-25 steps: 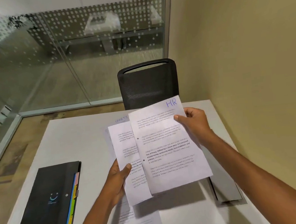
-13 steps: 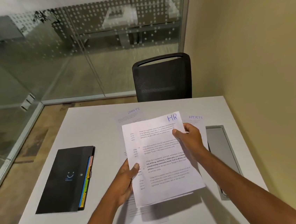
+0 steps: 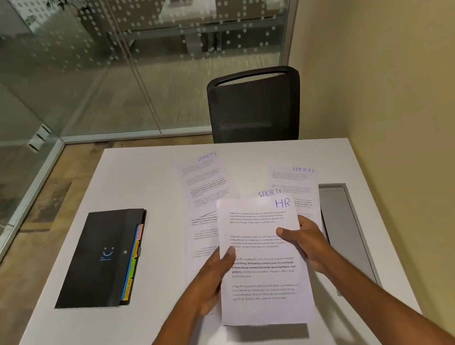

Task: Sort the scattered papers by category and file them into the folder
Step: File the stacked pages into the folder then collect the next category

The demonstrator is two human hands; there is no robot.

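- At six o'clock on the desk (image 3: 143,181): HR paper (image 3: 263,281), raised off the surface.
- Grip of left hand (image 3: 214,274): pinching the paper's left edge, thumb on top.
- Grip of right hand (image 3: 308,244): pinching the right edge, thumb on top.
- Twelve to one o'clock: three SPORTS sheets (image 3: 207,180), lying flat.
- Nine o'clock, well apart: black folder (image 3: 98,259), closed, coloured tabs showing.

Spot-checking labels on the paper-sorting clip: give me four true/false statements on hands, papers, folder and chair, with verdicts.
1. The left hand and right hand both grip the HR sheet. True.
2. The folder lies open. False: it is closed, with coloured tabs along its right edge.
3. Three SPORTS labels are visible on papers. True.
4. The chair stands left of the folder. False: it stands beyond the far edge of the table, right of the folder.
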